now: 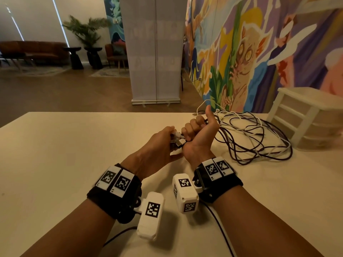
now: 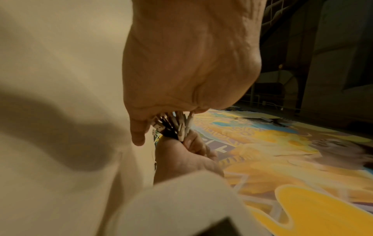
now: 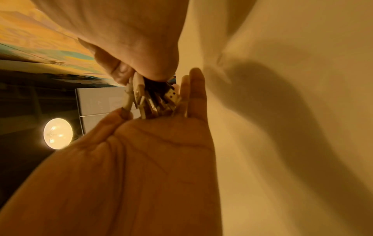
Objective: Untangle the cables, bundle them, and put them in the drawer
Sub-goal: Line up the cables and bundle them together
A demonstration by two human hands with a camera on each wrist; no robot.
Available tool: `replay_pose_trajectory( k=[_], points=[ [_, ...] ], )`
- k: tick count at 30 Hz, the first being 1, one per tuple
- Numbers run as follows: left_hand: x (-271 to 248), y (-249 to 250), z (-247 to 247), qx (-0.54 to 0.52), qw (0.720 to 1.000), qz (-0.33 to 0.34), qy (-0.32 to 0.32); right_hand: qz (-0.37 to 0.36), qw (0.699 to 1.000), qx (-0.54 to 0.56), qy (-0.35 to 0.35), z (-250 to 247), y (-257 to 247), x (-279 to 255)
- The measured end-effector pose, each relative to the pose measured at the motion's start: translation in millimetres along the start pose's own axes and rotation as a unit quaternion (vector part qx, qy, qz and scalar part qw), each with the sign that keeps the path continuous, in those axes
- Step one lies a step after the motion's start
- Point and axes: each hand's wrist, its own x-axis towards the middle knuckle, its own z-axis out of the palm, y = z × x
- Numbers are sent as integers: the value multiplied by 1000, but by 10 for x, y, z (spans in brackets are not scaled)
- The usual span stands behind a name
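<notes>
Several white and dark cables [image 1: 259,140] lie in a loose tangle on the pale table [image 1: 74,154], right of my hands. My right hand [image 1: 193,130] is a fist round the gathered strands, thumb pointing up. The cable plugs [image 1: 178,140] stick out of that fist towards my left hand [image 1: 167,138], which pinches them. In the left wrist view the plugs [image 2: 179,126] sit between the left hand [image 2: 181,71] and the right hand [image 2: 181,159]. In the right wrist view the left hand [image 3: 157,151] has its thumb on a white plug [image 3: 129,99], below the right hand [image 3: 137,47].
A white drawer unit [image 1: 304,115] stands at the table's far right, just beyond the cable loops, with its drawers closed. A painted mural wall [image 1: 259,52] rises behind it. A thin dark cord [image 1: 220,225] runs off the table's near edge.
</notes>
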Motion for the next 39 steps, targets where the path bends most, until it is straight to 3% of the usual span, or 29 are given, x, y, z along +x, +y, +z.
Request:
replay_pose_trajectory(
  k=[5, 7, 9, 11, 14, 15, 17, 18, 20, 23, 26, 29, 32, 36, 39],
  points=[
    [-22, -22, -52, 13, 997, -27, -66, 63, 997, -35, 9, -36, -150, 98],
    [-24, 102, -148, 34, 996, -22, -76, 137, 988, -71, 0, -29, -283, 132],
    [-52, 317, -299, 50, 996, 5, -68, 244, 960, -132, -35, -40, -385, 126],
    [-117, 576, -452, 51, 993, 94, -40, 360, 903, -214, -93, -62, -391, 54],
    [-174, 840, -491, 115, 968, 218, -41, 465, 783, -364, -195, -22, -333, -143],
    [-167, 857, -430, 166, 959, 221, -62, 479, 744, -405, -229, 45, -359, -229],
    [-80, 774, -367, 254, 940, 164, -156, 463, 682, -486, -290, 207, -472, -340],
    [-22, 710, -349, 288, 929, 119, -198, 441, 658, -525, -311, 282, -561, -383],
    [92, 580, -372, 357, 907, 85, -206, 399, 629, -573, -343, 396, -774, -449],
    [99, 556, -369, 372, 894, 190, -164, 396, 643, -564, -333, 451, -986, -451],
    [-34, 764, -215, 291, 893, 284, -195, 445, 637, -547, -312, 465, -924, -430],
    [-161, 917, -78, 314, 887, 235, -244, 458, 643, -516, -332, 525, -905, -424],
    [-147, 850, -169, 365, 885, 201, -206, 453, 703, -435, -333, 573, -1144, -325],
    [-66, 817, -348, 429, 864, 211, -160, 394, 771, -434, -250, 378, -1251, -146],
    [-105, 852, -477, 427, 883, 101, -166, 347, 780, -465, -234, 238, -1092, -60]
  ],
)
